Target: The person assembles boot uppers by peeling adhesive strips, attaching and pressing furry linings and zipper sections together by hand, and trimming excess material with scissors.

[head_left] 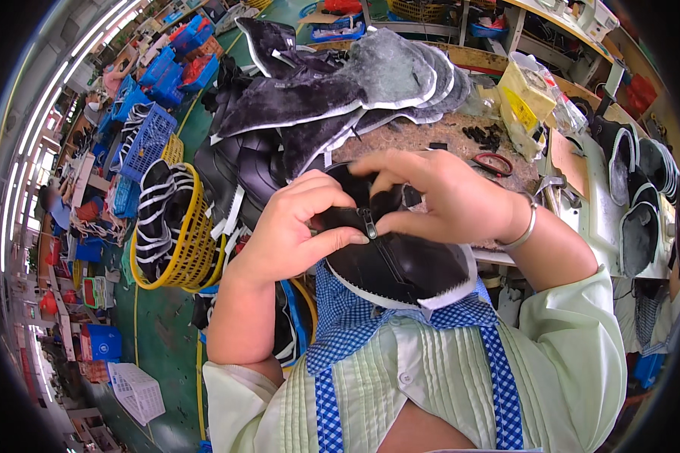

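A black leather boot upper (431, 264) with a white edge lies in front of my body, over a blue checked apron (329, 306). Its zipper carries a metal slider (369, 224), which sits between my two thumbs. My left hand (302, 219) grips the upper beside the zipper, thumb laid close to the slider. From the other side my right hand (438, 200) pinches the upper, its fingers curled over the far edge and its thumb near the slider. Part of the upper is hidden behind my fingers.
On the bench beyond, black and grey fleece-lined uppers (385, 72) are piled. Red-handled scissors (493, 164), small black pieces (485, 137), a yellow container (523, 94) and a hammer (551, 183) lie to the right. Left stands a yellow basket (193, 245) of uppers.
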Available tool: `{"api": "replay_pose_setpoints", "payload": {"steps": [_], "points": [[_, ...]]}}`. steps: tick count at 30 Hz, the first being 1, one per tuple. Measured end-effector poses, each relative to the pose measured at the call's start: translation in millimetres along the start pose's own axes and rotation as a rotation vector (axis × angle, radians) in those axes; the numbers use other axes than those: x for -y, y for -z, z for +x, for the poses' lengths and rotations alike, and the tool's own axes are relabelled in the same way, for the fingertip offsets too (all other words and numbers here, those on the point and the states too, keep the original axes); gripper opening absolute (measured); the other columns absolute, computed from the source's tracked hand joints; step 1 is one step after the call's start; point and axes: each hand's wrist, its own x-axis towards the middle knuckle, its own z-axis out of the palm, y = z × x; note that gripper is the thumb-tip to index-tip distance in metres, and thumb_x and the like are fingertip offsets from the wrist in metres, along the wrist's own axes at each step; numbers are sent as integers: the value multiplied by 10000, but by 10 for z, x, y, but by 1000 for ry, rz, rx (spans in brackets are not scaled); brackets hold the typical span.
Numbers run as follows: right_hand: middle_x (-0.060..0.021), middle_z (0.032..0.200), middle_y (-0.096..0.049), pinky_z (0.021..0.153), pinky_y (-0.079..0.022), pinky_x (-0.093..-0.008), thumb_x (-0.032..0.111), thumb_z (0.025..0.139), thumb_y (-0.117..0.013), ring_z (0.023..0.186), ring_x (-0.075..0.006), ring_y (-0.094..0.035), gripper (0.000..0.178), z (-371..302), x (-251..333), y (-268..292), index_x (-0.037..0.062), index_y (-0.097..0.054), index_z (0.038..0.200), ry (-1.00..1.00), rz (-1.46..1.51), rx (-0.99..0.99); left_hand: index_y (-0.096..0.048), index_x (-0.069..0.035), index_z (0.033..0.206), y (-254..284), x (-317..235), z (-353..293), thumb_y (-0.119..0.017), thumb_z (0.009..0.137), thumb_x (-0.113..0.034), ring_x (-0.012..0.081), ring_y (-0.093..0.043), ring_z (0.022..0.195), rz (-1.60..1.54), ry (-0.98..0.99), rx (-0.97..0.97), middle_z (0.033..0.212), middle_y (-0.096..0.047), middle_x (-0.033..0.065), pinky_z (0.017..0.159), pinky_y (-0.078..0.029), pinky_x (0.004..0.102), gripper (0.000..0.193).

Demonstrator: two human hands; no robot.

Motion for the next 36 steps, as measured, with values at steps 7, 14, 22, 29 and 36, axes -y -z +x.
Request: {"api": "replay_pose_setpoints", "payload": {"steps": [7, 14, 22, 29, 36], "points": [[-128, 861, -691, 640, -510, -308, 129, 772, -717, 686, -230, -650, 286, -94, 10, 52, 18, -664, 1031, -167, 87, 51, -652, 0, 905, -37, 1, 25, -819, 696, -115, 168, -564, 778, -22, 62, 77, 823, -586, 57, 605, -476, 268, 291], [-107, 840, -684, 620, -496, -301, 111, 747, -709, 663, -193, -635, 299, -99, -73, -26, 26, -647, 1027, -121, 124, -11, -657, -2, 924, -57, 77, -3, -823, 701, -122, 147, -563, 779, -83, 89, 70, 858, -595, 52, 605, -473, 267, 303], [-64, 840, -639, 663, -467, -335, 207, 686, -823, 737, -249, -623, 455, -67, 29, -121, 57, -617, 1064, 69, -178, -109, -645, 8, 901, -69, 277, 171, -662, 839, -80, 124, -531, 797, -245, -39, 148, 855, -581, 35, 669, -414, 252, 109], [-123, 961, -618, 607, -521, -348, 116, 736, -748, 707, -264, -623, 334, -135, -45, -144, 3, -621, 1024, 266, -385, -153, -597, 2, 816, -297, 503, 326, -526, 956, -117, 51, -486, 750, -584, 132, 64, 794, -543, -26, 678, -398, 229, 197], [-97, 780, -538, 529, -482, -329, 130, 725, -574, 585, -220, -571, 262, -231, -207, -60, -24, -597, 935, 459, -827, -120, -598, 7, 795, -551, 671, 507, -527, 959, -172, 46, -480, 714, -538, 192, 61, 717, -551, -38, 650, -402, 239, 253]]}}
